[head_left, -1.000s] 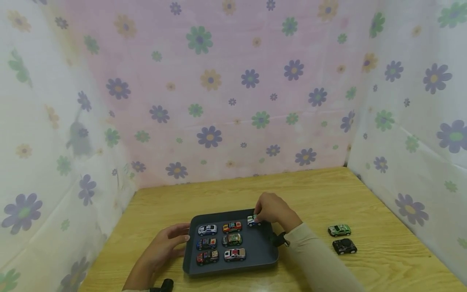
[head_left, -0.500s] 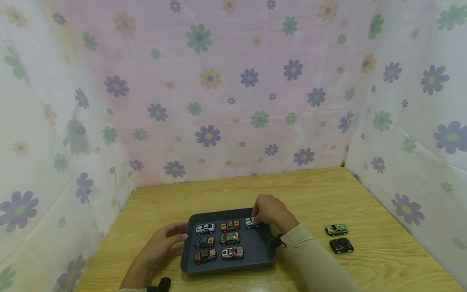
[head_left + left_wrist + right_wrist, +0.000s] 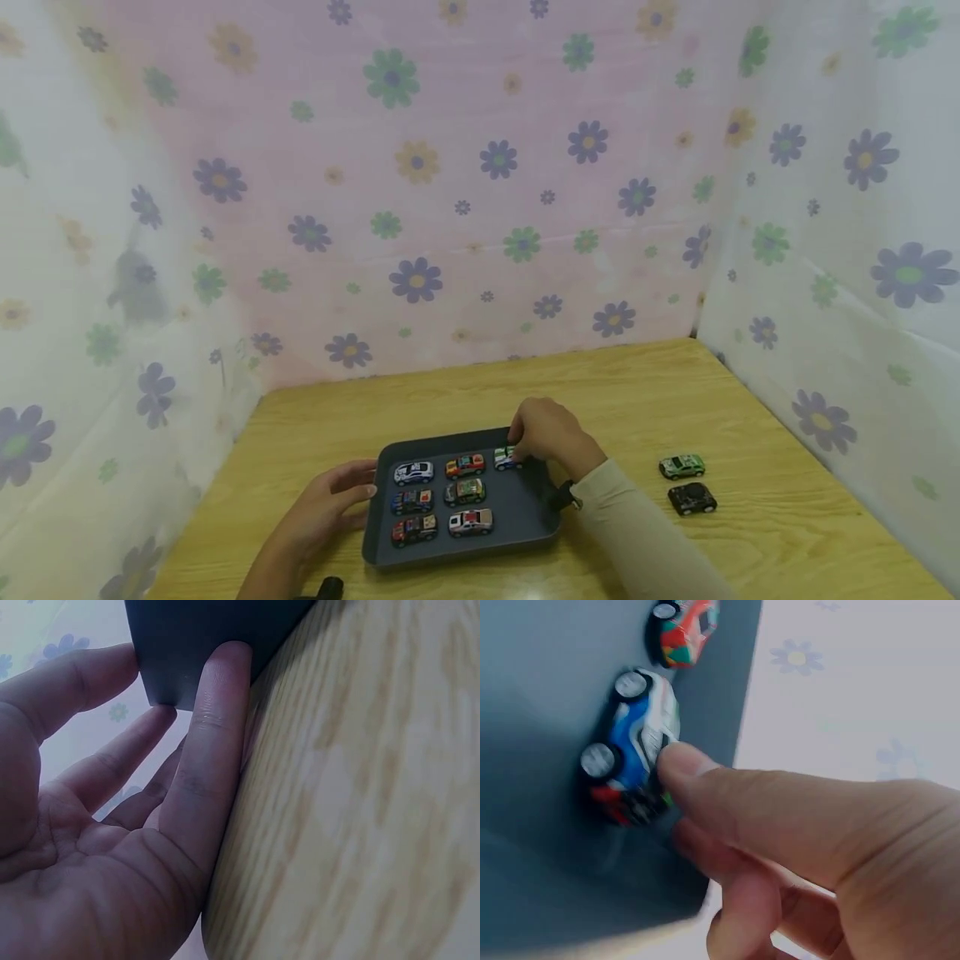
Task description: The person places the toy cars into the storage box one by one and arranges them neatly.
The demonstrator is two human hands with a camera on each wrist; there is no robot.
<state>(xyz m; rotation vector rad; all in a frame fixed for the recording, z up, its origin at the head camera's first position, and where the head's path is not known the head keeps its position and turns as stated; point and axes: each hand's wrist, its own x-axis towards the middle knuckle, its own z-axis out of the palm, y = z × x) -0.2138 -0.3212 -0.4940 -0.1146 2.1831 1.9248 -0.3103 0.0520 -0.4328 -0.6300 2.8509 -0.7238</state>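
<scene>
The right hand [image 3: 551, 433] pinches a blue-and-white toy car [image 3: 634, 742] at the tray's [image 3: 536, 512] far right corner. The left hand [image 3: 330, 504], fingers straight, touches the tray's left edge. The car seems to be in placing; next it needs a gentle release.

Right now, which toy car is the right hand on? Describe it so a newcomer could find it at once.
Find the dark tray on the wooden table. Its far row holds three cars, and the right hand pinches the rightmost one, at the tray's far right corner. That white, blue and green car is the only car under a grip and alone in its column.
</scene>
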